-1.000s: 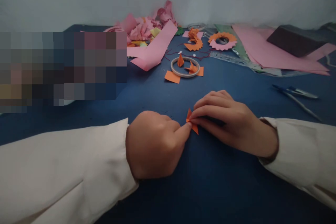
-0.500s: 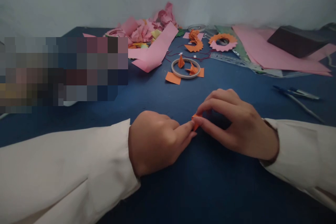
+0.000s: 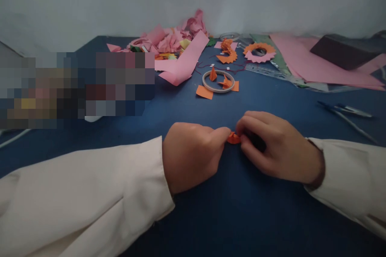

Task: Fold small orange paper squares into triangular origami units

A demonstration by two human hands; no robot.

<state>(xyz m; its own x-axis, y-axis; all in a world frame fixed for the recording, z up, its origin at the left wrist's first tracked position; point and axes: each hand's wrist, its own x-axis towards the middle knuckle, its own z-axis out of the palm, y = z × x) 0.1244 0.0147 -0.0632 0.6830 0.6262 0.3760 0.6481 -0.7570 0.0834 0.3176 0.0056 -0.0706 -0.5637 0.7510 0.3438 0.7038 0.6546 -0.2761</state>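
Note:
A small folded orange paper piece point(image 3: 233, 138) sits between my two hands just above the blue tabletop point(image 3: 247, 217). My left hand point(image 3: 193, 154) is curled into a fist and pinches the piece's left end with its fingertips. From the right, my right hand point(image 3: 276, 146) pinches the other end with fingers bent. Both arms wear cream sleeves and rest on the table. Most of the paper piece is hidden by my fingers.
Behind my hands lie a tape ring point(image 3: 218, 81) with small orange folded pieces, an orange square point(image 3: 204, 92), two orange-and-pink paper wreaths point(image 3: 259, 52), a heap of pink scraps point(image 3: 169, 42), pink sheets point(image 3: 304, 60), a dark block point(image 3: 340, 52) and a compass tool point(image 3: 346, 112).
Both hands shifted slightly right and came closer together. The orange piece, standing up as a triangle a second ago, is now folded down small between my fingertips.

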